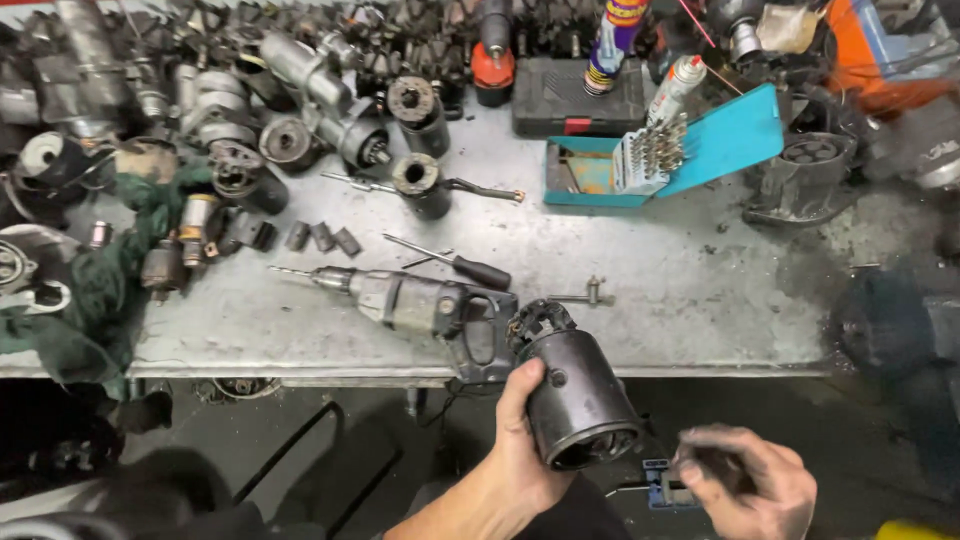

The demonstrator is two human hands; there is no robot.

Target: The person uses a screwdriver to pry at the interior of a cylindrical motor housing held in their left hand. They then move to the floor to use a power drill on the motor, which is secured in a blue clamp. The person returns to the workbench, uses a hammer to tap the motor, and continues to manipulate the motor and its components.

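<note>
Black cylindrical metal motor housing (pixel 578 398) gripped by left hand (pixel 522 440), fingers wrapped round it, below scratched grey metal workbench (pixel 650 290) edge; right hand (pixel 745 480) blurred, finger state indeterminable; grey electric drill (pixel 420 305) idle; housing open-ended, unassembled.

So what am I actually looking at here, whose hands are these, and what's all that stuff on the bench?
There is one picture, taken by a camera on a person's head, looking down at their own bare hands. The left hand grips a dark cylindrical motor housing, open end tilted towards the camera. The right hand is beside it, fingers curled; it is blurred, so I cannot tell whether it holds anything. Ahead is a worn metal workbench. On it lie an electric drill, a screwdriver, an open blue case of drill bits, spray cans and many more grimy motor parts, with a green rag on the left.
</note>
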